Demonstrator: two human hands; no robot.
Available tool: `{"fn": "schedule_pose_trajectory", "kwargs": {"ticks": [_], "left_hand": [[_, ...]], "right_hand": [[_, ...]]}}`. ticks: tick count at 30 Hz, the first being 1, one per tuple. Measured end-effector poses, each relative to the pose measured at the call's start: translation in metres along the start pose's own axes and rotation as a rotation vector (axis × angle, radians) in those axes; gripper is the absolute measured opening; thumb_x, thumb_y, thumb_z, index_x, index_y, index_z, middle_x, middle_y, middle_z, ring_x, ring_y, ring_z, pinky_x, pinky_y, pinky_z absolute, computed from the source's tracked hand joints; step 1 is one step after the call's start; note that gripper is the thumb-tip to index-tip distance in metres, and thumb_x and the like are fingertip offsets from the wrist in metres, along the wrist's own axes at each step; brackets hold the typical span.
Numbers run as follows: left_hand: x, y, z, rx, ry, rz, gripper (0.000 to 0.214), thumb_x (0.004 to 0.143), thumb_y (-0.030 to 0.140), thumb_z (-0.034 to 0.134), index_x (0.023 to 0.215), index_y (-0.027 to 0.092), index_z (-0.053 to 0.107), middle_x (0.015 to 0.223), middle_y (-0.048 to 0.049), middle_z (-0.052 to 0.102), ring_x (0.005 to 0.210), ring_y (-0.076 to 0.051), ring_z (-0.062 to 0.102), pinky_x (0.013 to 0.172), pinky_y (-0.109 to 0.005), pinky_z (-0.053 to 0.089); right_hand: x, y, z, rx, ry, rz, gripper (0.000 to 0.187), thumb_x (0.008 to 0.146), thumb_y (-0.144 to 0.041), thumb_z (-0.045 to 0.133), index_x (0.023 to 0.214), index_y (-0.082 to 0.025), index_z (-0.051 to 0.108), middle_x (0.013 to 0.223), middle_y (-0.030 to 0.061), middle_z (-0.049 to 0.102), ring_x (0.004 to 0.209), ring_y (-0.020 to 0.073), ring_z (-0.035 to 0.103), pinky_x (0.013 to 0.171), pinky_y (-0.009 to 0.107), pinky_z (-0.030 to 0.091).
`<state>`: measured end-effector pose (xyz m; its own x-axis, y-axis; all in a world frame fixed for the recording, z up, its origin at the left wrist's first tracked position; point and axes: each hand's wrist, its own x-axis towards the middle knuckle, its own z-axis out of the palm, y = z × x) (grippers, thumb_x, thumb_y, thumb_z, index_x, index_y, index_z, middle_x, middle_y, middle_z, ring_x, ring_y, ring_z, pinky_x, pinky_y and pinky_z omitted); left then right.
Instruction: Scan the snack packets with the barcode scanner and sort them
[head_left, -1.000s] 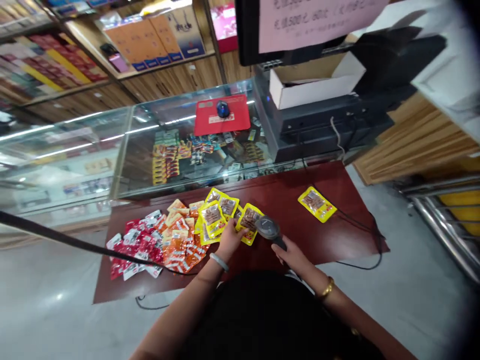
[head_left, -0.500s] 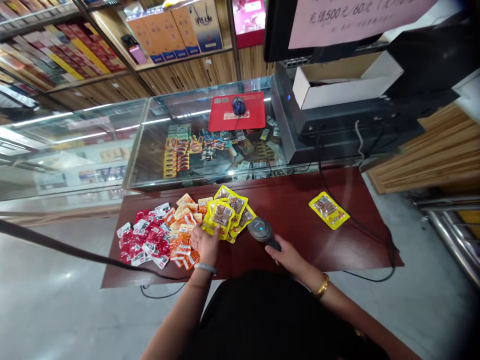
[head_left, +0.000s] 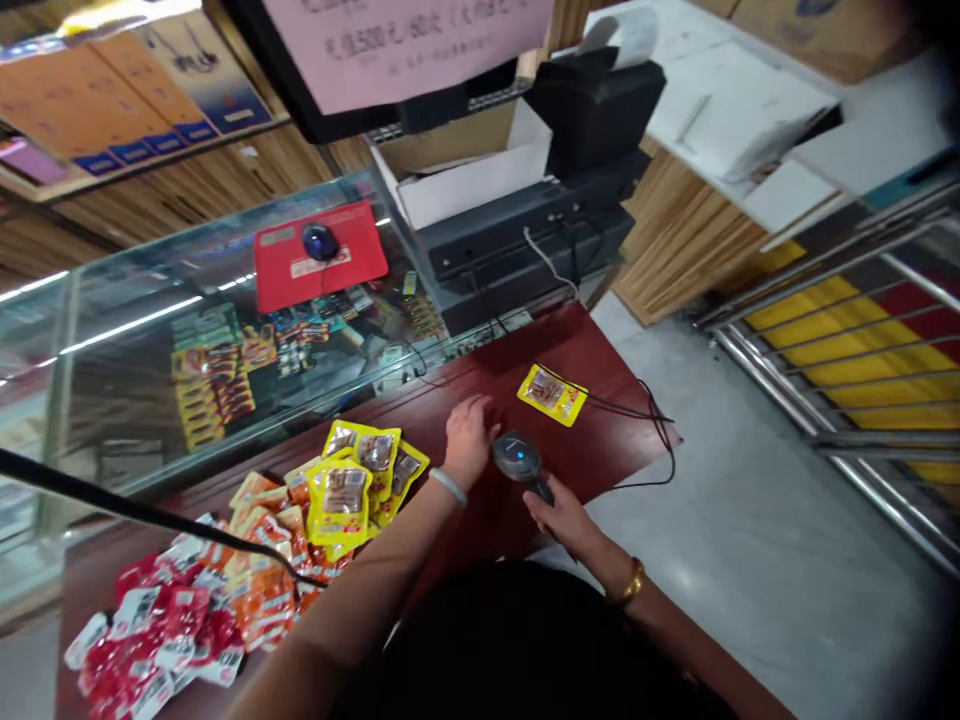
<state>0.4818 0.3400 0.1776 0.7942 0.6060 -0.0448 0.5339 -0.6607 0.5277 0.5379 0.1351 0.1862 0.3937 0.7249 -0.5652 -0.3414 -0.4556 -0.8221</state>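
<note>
My right hand [head_left: 559, 510] grips the handle of a dark barcode scanner [head_left: 517, 457], whose small blue light is lit. Over the brown tabletop, just left of the scanner head, my left hand [head_left: 469, 437] is open with its fingers stretched forward and nothing in it. A yellow snack packet [head_left: 553, 395] lies alone beyond the scanner. Left of my left hand, several yellow snack packets [head_left: 341, 500] are piled up. Beside them spread orange snack packets [head_left: 262, 575], then red and white snack packets [head_left: 161, 635] at the far left.
A glass display counter [head_left: 150, 400] borders the brown table [head_left: 480, 530], with a red mouse pad [head_left: 274, 275] and mouse [head_left: 320, 242] on it. A black cable crosses the table's right end. A white box [head_left: 480, 185] sits on dark equipment; metal railing [head_left: 847, 440] stands right.
My left hand has left the yellow pile and moved right, toward the single yellow packet. My view has swung right. The scanner stays in my right hand.
</note>
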Motion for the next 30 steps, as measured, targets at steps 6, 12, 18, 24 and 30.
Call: {"fn": "schedule_pose_trajectory", "kwargs": {"ticks": [6,12,18,24,30], "left_hand": [[0.091,0.06,0.048,0.128,-0.272,0.341,0.044,0.086,0.023,0.055,0.13,0.024,0.054,0.137,-0.0086,0.054,0.128,-0.024,0.044,0.106,-0.04,0.034],[0.114,0.086,0.07,0.309,-0.381,0.38,0.05,0.081,0.028,0.061,0.129,0.016,0.055,0.134,-0.016,0.055,0.129,-0.031,0.043,0.106,-0.047,0.03],[0.081,0.041,0.047,0.202,-0.599,-0.112,0.038,0.077,0.043,0.065,0.102,0.015,0.068,0.101,-0.0162,0.07,0.096,-0.027,0.065,0.083,-0.033,0.046],[0.014,-0.044,0.021,-0.291,-0.321,-0.473,0.032,0.089,0.038,0.051,0.107,0.016,0.066,0.097,-0.0082,0.074,0.083,-0.017,0.068,0.071,-0.024,0.049],[-0.037,-0.089,-0.01,-0.6,-0.01,-0.592,0.034,0.082,0.042,0.061,0.101,0.015,0.066,0.094,-0.0085,0.074,0.08,-0.019,0.068,0.07,-0.026,0.051]], "right_hand": [[-0.015,0.016,-0.049,0.101,0.206,0.014,0.047,0.081,-0.056,0.059,0.107,-0.018,0.051,0.053,-0.0085,0.047,0.044,0.0095,0.041,0.044,0.023,0.034],[-0.019,0.027,-0.056,0.133,0.233,0.016,0.048,0.081,-0.057,0.059,0.109,-0.018,0.05,0.055,-0.008,0.047,0.045,0.01,0.041,0.044,0.023,0.034],[-0.016,0.029,-0.048,0.07,0.138,0.012,0.044,0.083,-0.052,0.06,0.111,-0.018,0.053,0.058,-0.0073,0.048,0.046,0.0094,0.043,0.045,0.022,0.036],[-0.007,0.024,-0.019,-0.063,-0.079,0.068,0.053,0.081,-0.05,0.061,0.122,-0.017,0.05,0.056,-0.0079,0.05,0.044,0.0094,0.045,0.043,0.021,0.037],[0.006,0.007,0.032,-0.148,-0.324,0.06,0.053,0.083,-0.049,0.061,0.125,-0.018,0.05,0.058,-0.007,0.05,0.042,0.0082,0.042,0.041,0.02,0.033]]}}
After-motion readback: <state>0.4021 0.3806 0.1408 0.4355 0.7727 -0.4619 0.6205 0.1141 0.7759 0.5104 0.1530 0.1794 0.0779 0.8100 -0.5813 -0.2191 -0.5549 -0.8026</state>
